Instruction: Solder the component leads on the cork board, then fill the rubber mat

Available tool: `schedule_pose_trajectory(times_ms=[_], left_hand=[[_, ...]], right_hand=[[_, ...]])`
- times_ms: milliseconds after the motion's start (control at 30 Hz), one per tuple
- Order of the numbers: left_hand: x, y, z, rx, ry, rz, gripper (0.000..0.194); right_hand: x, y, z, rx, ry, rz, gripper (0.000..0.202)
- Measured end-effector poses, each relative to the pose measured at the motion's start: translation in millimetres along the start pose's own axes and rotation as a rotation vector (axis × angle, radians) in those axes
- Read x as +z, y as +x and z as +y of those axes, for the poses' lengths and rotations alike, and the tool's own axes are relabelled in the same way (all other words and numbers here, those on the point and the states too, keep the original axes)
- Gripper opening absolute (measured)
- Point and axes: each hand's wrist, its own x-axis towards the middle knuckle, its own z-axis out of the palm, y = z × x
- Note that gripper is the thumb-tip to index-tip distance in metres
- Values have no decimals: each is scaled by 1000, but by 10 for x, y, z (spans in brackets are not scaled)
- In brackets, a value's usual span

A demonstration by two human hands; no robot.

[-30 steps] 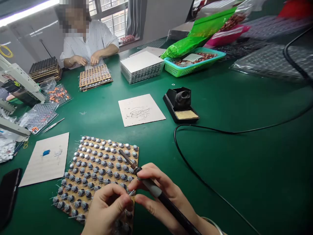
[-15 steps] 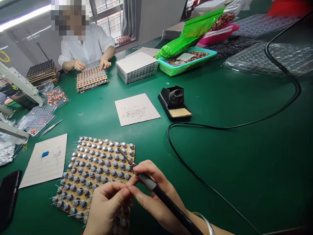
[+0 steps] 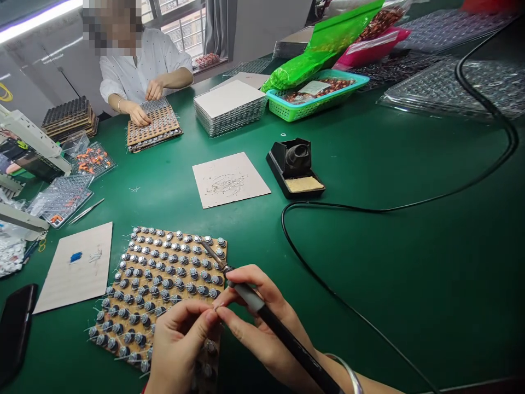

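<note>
My right hand is closed round a soldering iron, whose tip points up and left over a brown board. Rows of small round silver-topped parts with black bodies and thin wire leads stand on that board. My left hand is pinched, its thumb and forefinger meeting the right fingertips above the board's near right side. Something thin and pale shows between the fingertips, too small to name. Both hands cover the board's near right corner.
A soldering iron stand with a yellow sponge sits ahead, by a card with wire bits. The iron's black cable loops across the right. Left are another card, tweezers and a phone. A co-worker sits opposite.
My hands stay pinched together over the board, with the iron shifted very slightly. Across the table, the co-worker's hands have moved over their board, one nearer and one farther back.
</note>
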Motion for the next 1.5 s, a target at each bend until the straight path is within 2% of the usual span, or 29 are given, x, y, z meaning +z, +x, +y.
schedule_pose_trajectory(times_ms=[167,300,567,733,867,967,1067,1233,1333,1500], left_hand=[[0,-5,-8,24,-24,-28,28],[17,-1,-12,46,-58,-16,25],[6,1,-47,98,-5,-10,21],[-22,-14,-32,67,39,-13,26],[-178,-31,35,84,230,-22,29],[-347,-62,29,222,554,-19,24],[-461,-108,-85,382,831,7,21],[-432,-170,-290,507,1063,143,18],[-374,-188,-300,550,1109,127,18],[-360,-201,-275,660,1120,83,16]], right_hand=[[-15,10,-11,62,47,-35,50],[-26,8,-18,56,25,-29,49],[-13,31,-27,-103,-81,-9,52],[-18,31,-27,-153,-123,-58,54],[-93,63,-32,-128,-128,-92,41],[-196,120,-80,-104,-104,-46,22],[-287,184,-156,-60,-95,-29,23],[-302,228,-201,-52,-182,-85,13],[-258,203,-157,-66,-277,-29,4],[-242,166,-116,-55,-359,-10,4]])
